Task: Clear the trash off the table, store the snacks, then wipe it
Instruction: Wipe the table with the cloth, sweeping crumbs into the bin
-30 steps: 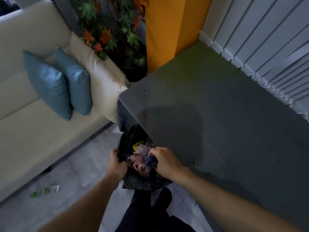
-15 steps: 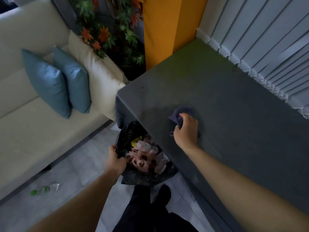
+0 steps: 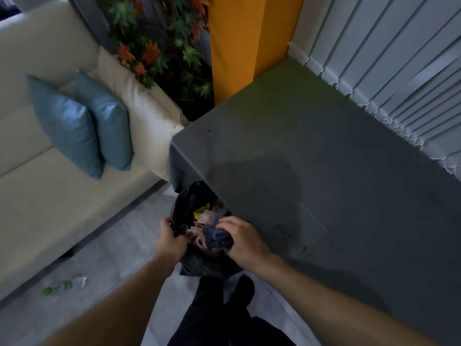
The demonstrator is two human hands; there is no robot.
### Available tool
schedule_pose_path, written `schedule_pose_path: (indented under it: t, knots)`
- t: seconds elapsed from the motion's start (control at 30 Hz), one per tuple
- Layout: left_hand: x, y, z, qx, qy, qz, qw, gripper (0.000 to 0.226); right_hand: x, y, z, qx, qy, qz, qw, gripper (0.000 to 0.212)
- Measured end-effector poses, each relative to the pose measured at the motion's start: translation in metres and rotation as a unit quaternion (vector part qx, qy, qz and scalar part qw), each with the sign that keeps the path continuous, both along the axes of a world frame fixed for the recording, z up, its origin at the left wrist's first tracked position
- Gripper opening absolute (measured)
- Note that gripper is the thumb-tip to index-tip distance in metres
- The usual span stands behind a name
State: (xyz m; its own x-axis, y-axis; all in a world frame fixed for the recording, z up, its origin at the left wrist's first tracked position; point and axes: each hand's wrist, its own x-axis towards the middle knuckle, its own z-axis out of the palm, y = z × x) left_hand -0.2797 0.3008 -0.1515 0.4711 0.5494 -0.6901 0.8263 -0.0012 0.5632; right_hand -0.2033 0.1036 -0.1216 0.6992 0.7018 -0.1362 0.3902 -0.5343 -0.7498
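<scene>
A black trash bag (image 3: 185,208) hangs open just below the near left edge of the grey table (image 3: 324,171). It holds crumpled pink and yellow wrappers (image 3: 204,216). My left hand (image 3: 172,242) grips the bag's left rim. My right hand (image 3: 243,242) is closed on a dark blue cloth (image 3: 214,234), held at the table's edge over the bag's mouth. A few small dark specks lie on the table near my right wrist.
A cream sofa (image 3: 37,196) with two blue cushions (image 3: 82,126) stands to the left. A plastic bottle (image 3: 63,285) lies on the grey floor beneath it. A leafy plant (image 3: 159,46) and an orange pillar (image 3: 247,41) stand behind the table, with vertical blinds (image 3: 386,58) along its right side.
My right hand with the cloth swept out across the table half a second ago and has come back to the edge over the bag. My left hand kept hold of the bag.
</scene>
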Motion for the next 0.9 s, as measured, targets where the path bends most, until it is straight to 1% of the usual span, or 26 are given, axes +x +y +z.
schedule_pose_path:
  t: [0.1,0.17,0.27,0.3,0.37,0.43,0.47,0.53,0.6,0.67,0.7,0.77,0.9]
  knots:
    - [0.0,0.001,0.0,-0.006,0.004,0.001,1.0,0.055,0.01,0.002,0.008,0.004,-0.003,-0.037,0.999,0.027]
    - [0.0,0.001,-0.001,-0.008,0.005,0.001,1.0,0.055,0.024,0.002,0.016,0.027,-0.03,-0.075,0.996,0.024]
    - [0.0,0.0,0.0,-0.016,0.005,0.001,1.0,0.054,0.057,-0.001,0.022,0.069,-0.101,-0.198,0.973,0.025]
    - [0.0,0.0,0.0,-0.019,0.004,0.0,1.0,0.054,0.071,-0.004,0.022,0.062,-0.111,-0.24,0.962,0.029]
    - [0.0,0.001,0.0,-0.017,0.0,-0.001,1.0,0.052,0.093,-0.01,0.02,-0.018,-0.101,-0.287,0.952,0.039]
    - [0.0,0.001,0.0,-0.016,-0.002,-0.001,1.0,0.051,0.1,-0.012,0.016,-0.096,-0.084,-0.255,0.959,0.045]
    - [0.0,0.001,0.0,-0.017,-0.003,-0.002,1.0,0.051,0.096,-0.01,0.015,-0.11,-0.075,-0.219,0.967,0.047]
    - [0.0,0.001,0.0,-0.021,-0.005,-0.002,1.0,0.051,0.076,-0.005,0.013,-0.111,-0.075,-0.132,0.982,0.051]
    - [0.001,0.001,0.0,-0.022,-0.007,-0.002,1.0,0.052,0.051,-0.001,0.013,-0.094,-0.093,-0.043,0.99,0.057]
    - [0.002,0.001,0.0,-0.017,-0.007,-0.001,1.0,0.052,0.026,0.003,0.013,-0.064,-0.079,0.03,0.994,0.058]
    - [0.002,0.001,0.0,-0.015,-0.005,-0.002,1.0,0.053,0.016,0.005,0.012,-0.055,-0.06,0.059,0.995,0.055]
    - [0.002,0.001,0.002,-0.015,-0.001,-0.005,1.0,0.054,0.001,0.008,0.01,-0.06,-0.027,0.081,0.995,0.044]
    - [0.002,0.002,0.004,-0.007,0.0,-0.013,1.0,0.054,-0.004,0.01,0.008,-0.094,-0.014,0.016,0.995,0.026]
